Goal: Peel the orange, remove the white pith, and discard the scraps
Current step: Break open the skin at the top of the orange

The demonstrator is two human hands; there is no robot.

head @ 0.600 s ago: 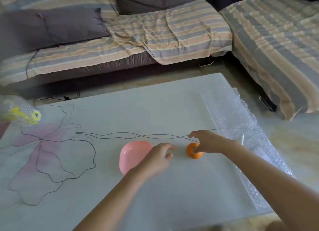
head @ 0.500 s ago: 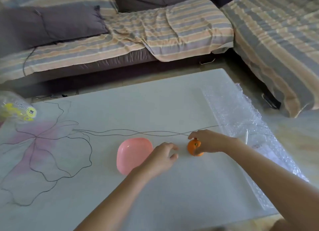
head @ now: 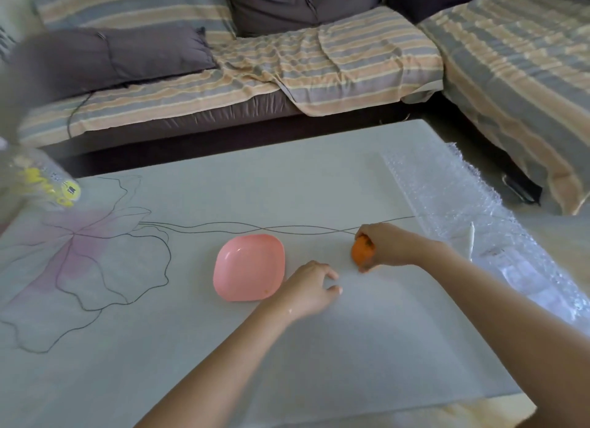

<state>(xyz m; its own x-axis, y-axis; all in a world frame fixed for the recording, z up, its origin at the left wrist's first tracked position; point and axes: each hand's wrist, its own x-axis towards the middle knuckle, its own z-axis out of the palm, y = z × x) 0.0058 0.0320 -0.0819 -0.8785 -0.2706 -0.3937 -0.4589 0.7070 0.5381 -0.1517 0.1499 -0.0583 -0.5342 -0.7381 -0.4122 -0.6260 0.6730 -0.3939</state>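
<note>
A small unpeeled orange [head: 362, 251] is at the middle right of the white table [head: 319, 184]. My right hand [head: 388, 245] grips it from the right, fingers curled over its top and thumb beneath, so its right half is hidden. My left hand [head: 311, 288] hovers just left of and nearer than the orange, fingers loosely curled, holding nothing. A pink, rounded-square plastic dish [head: 249, 268] sits left of both hands, with a tiny orange speck inside it.
Bubble wrap [head: 463, 204] covers the table's right edge, with a thin white stick [head: 471, 239] lying on it. A clear plastic bottle [head: 38, 181] with yellow print lies at the far left. Striped sofas [head: 287, 69] stand behind and to the right.
My right hand closed round the orange and tipped it up off the table. My left hand drew back slightly toward me. The camera view shifted.
</note>
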